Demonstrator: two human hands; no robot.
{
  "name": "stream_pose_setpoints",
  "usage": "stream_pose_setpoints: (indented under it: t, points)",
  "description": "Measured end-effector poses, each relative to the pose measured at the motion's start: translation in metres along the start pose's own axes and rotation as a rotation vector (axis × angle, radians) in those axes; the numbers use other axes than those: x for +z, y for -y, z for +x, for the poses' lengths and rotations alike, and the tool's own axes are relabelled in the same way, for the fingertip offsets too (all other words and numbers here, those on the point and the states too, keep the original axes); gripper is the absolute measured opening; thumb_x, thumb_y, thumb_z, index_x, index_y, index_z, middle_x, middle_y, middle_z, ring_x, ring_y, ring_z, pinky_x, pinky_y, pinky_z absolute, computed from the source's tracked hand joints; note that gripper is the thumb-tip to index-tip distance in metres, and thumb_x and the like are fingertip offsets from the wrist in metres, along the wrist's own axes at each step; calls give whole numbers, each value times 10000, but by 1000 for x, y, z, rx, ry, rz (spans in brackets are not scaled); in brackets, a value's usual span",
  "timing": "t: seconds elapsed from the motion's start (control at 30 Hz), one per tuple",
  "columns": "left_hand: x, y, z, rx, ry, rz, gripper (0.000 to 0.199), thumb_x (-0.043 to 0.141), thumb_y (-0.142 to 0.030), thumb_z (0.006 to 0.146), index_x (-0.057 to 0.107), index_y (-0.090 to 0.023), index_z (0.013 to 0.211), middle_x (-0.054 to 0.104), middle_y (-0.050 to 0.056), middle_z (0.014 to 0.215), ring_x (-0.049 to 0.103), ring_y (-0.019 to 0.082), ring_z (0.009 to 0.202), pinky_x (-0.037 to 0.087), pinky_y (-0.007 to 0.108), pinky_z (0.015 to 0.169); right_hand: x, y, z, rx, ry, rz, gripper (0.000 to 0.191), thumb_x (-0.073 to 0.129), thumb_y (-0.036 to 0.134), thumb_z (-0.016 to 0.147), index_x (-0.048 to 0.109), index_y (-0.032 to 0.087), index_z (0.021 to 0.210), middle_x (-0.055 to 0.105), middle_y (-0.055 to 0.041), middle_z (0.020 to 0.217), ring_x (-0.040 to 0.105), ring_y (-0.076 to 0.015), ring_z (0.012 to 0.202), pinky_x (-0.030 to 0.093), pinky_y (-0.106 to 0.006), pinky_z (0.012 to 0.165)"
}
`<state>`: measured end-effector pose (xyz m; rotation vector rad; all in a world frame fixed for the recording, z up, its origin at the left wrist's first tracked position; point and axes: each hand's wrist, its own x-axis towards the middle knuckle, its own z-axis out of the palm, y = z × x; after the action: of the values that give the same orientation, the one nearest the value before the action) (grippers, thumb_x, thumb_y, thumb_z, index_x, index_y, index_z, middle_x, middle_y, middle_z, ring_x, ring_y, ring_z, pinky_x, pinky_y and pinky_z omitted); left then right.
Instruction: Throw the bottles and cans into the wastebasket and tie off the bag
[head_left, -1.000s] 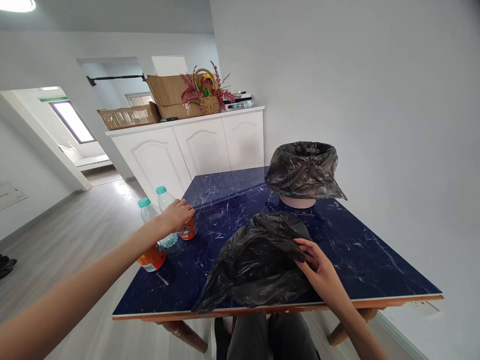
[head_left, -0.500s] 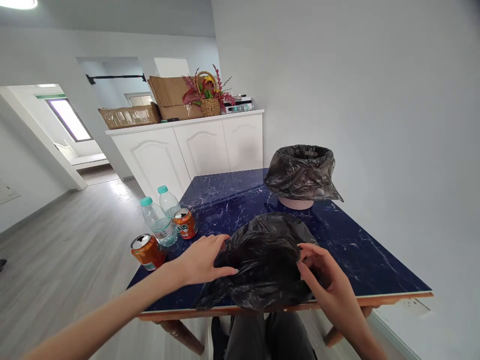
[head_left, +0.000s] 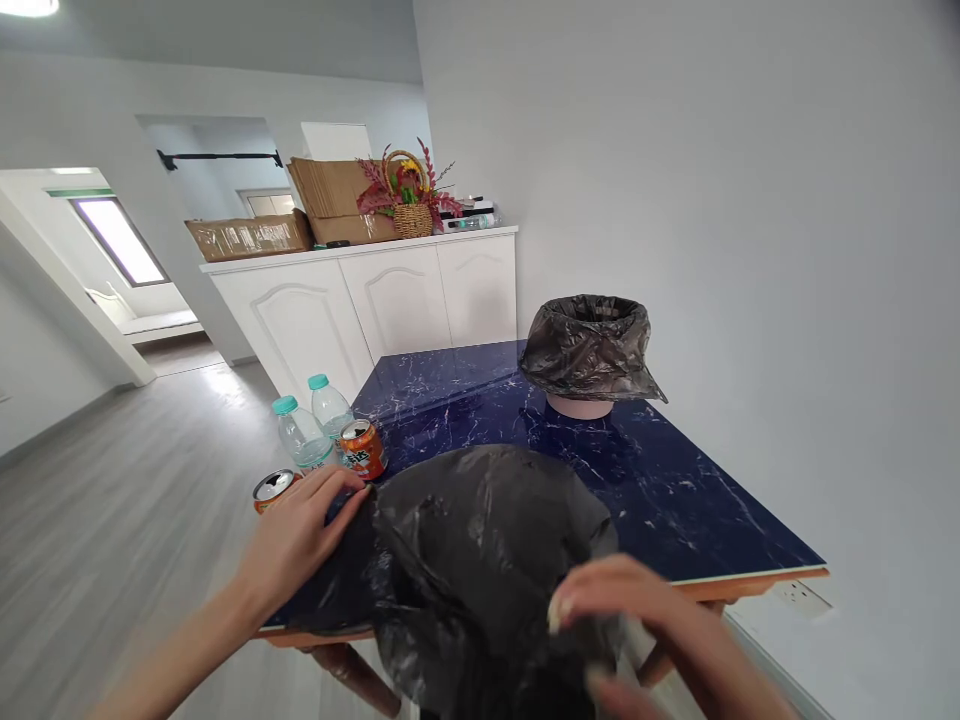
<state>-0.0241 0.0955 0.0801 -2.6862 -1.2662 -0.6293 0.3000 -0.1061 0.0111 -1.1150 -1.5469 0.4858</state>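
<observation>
A black plastic bag lies spread over the near edge of the table, its lower part hanging down toward me. My left hand pinches the bag's left edge between thumb and fingers, close to the orange cans. Over the bag's right side is my right hand, smeared by motion, with thumb and fingers apart and nothing visible between them. One orange can stands just beyond my left hand; another orange can is partly hidden behind it.
Two clear bottles with teal caps stand at the table's left edge. A pinkish bin lined with a black bag stands at the back right of the blue marbled table. Behind are a white cabinet and a wall.
My left hand has moved left, pulling the bag's edge out toward the cans. The right hand has come nearer and opened. The bag now lies wider and flatter and hangs over the edge.
</observation>
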Motion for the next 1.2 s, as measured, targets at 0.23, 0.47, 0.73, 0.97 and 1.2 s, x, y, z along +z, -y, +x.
stream_pose_setpoints:
  t: [0.23, 0.47, 0.73, 0.97, 1.2]
  points:
    - [1, 14, -20, -217, -23, -3, 416, 388, -573, 1036, 645, -246, 1038, 685, 19, 837, 678, 222, 701, 504, 320, 666, 18, -61, 12, -67, 183, -454, 642, 664, 399, 997, 444, 397, 1601, 436, -46, 1670, 373, -399, 1547, 370, -653, 1236]
    - [-2, -3, -35, -177, -137, -8, 434, 419, -399, 1027, 509, -190, 1397, 681, 120, 1172, 711, 265, 920, 567, 374, 777, 53, -74, 0, -68, 277, -541, 493, 535, 385, 1067, 493, 369, 1558, 501, -44, 1628, 398, -368, 1539, 300, -697, 1254]
    - [5, -61, -48, 177, 60, -77, 339, 537, -403, 1051, 574, -290, 1369, 672, 81, 1317, 667, 263, 1190, 526, 377, 1031, 15, -94, 30, 452, -3, -330, 468, 535, 586, 999, 616, 262, 1328, 706, -121, 1244, 701, -306, 1084, 593, -423, 844]
    - [41, -11, -77, -244, 117, 341, 705, 310, -680, 1007, 744, -124, 1028, 661, 159, 791, 675, 358, 718, 489, 471, 737, 20, -93, 37, 467, 188, -184, 302, 536, 527, 983, 557, 256, 850, 639, -13, 820, 602, -218, 775, 442, -330, 678]
    - [39, -9, -67, -417, 222, -392, 468, 671, -689, 820, 679, -241, 685, 622, 32, 653, 596, 227, 608, 455, 291, 600, 25, -90, 41, 478, 121, -39, 306, 514, 542, 985, 426, 267, 883, 500, 32, 818, 476, -180, 756, 372, -301, 683]
